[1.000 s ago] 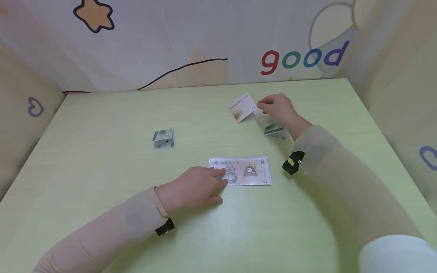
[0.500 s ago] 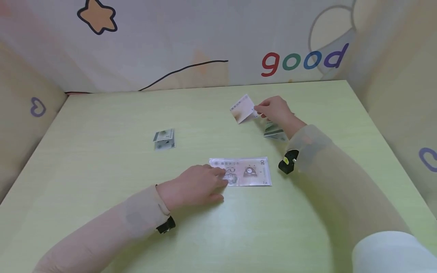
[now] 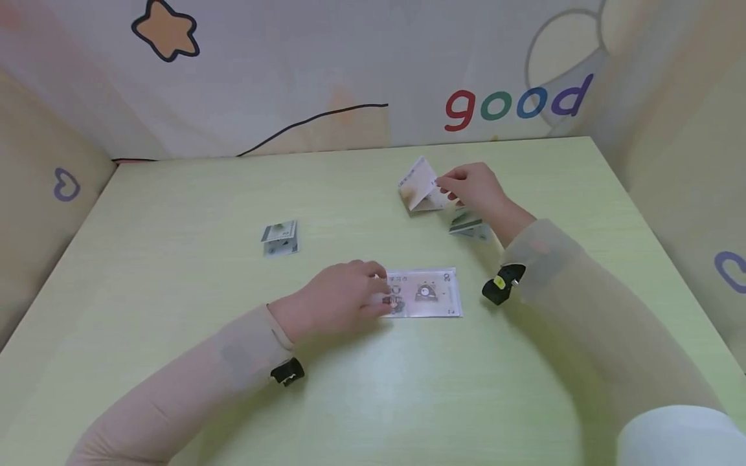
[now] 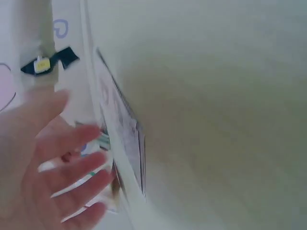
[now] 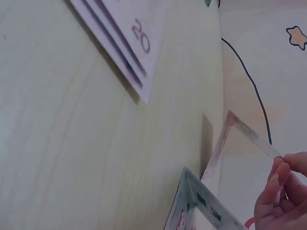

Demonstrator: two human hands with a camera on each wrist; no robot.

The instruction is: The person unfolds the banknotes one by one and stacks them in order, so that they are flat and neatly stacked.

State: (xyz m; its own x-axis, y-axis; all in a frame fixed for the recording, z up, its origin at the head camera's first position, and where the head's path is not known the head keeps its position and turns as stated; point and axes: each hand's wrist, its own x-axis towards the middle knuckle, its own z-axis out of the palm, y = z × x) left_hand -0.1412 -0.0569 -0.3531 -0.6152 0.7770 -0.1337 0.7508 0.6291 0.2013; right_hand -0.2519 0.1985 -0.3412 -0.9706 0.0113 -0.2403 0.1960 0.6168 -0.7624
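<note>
My right hand pinches a corner of a pinkish folded banknote at the back right; its two halves stand apart in a V. The right wrist view shows thumb and fingertips on the upper flap's end. A stack of pinkish 20 banknotes lies flat near the middle. Over the stack's left end is my left hand, fingers loosely bent and spread, holding nothing. In the left wrist view these fingers hover beside the stack, whose layered edges show.
Just below the right hand stands a greenish folded banknote, partly covered by that hand. Another greenish folded banknote sits left of centre. Fabric walls border the light green table at the back and sides.
My left hand has risen from the stack and shifted slightly away, fingers more bent. The folded pinkish banknote has turned a little, and its lower half shows more beneath the pinched flap.
</note>
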